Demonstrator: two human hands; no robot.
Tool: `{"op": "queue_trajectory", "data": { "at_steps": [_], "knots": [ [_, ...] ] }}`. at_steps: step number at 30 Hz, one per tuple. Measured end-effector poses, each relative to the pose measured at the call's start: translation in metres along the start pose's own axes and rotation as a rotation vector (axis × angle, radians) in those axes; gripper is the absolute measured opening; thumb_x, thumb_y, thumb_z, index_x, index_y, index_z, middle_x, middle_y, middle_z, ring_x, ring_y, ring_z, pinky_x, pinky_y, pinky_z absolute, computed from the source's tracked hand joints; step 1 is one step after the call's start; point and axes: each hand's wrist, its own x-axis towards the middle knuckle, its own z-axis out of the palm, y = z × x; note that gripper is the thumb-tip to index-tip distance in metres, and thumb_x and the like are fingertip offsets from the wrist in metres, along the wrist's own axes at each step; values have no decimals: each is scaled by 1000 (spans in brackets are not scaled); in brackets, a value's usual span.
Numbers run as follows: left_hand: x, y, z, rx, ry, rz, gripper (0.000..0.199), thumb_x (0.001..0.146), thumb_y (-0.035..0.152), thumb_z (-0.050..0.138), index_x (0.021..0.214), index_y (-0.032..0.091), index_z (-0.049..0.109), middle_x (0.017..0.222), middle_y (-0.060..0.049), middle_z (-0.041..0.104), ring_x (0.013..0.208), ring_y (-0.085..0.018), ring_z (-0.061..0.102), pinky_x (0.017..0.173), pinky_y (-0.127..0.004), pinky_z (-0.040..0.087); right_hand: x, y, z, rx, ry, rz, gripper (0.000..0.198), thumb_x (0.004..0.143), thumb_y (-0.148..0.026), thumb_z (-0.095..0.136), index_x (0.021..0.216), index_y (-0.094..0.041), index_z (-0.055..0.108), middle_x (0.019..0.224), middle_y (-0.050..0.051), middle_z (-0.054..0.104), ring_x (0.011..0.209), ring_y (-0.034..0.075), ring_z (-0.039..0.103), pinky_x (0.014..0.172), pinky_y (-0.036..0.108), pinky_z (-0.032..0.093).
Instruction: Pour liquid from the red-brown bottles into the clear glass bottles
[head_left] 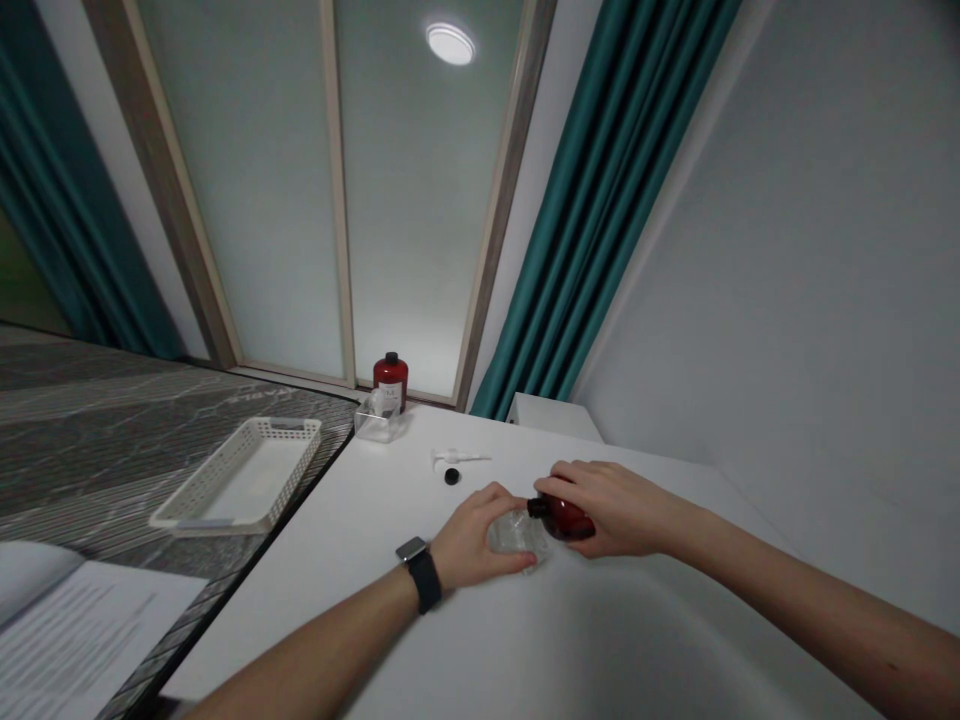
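Observation:
My left hand (480,540) is wrapped round a clear, empty-looking container (512,533) on the white table, and the wrist wears a dark watch. In my right hand (611,505) is a dark red bottle (564,518), tipped on its side. Its black neck points left, over the container's mouth. Whether any liquid flows cannot be made out. Beyond my left hand lies a small black cap (451,476). A white pump head with its tube (461,457) rests just behind the cap.
At the table's far left corner stands another red bottle (391,378) with a black cap, behind a clear box (377,420) holding something transparent. On the grey surface to the left are a white basket (279,490) and an open book (105,630). A white cabinet (559,415) stands behind the table.

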Motion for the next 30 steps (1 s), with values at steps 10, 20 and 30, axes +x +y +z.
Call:
{"op": "queue_trajectory", "data": {
  "at_steps": [10, 20, 30],
  "knots": [
    [0, -1, 1, 6, -15, -4, 52, 72, 35, 80, 120, 23, 62, 104, -5, 61, 99, -25, 60, 91, -38, 49, 1, 0, 0, -9, -6, -12, 48, 78, -35, 67, 122, -23, 54, 107, 9, 63, 88, 27, 64, 75, 37, 47],
    [0, 0, 0, 1, -9, 0, 50, 73, 35, 79, 118, 22, 63, 104, -5, 61, 99, -25, 60, 90, -39, 49, 1, 1, 1, -6, 3, -11, 47, 78, -36, 67, 122, -24, 54, 107, 9, 63, 89, 27, 64, 75, 37, 46],
    [0, 2, 0, -13, 2, -10, 50, 72, 34, 80, 118, 21, 63, 103, -5, 61, 98, -24, 60, 90, -38, 50, 0, 0, 0, -22, -8, -3, 48, 79, -35, 67, 123, -24, 54, 107, 9, 63, 89, 27, 64, 76, 37, 47]
  ]
}}
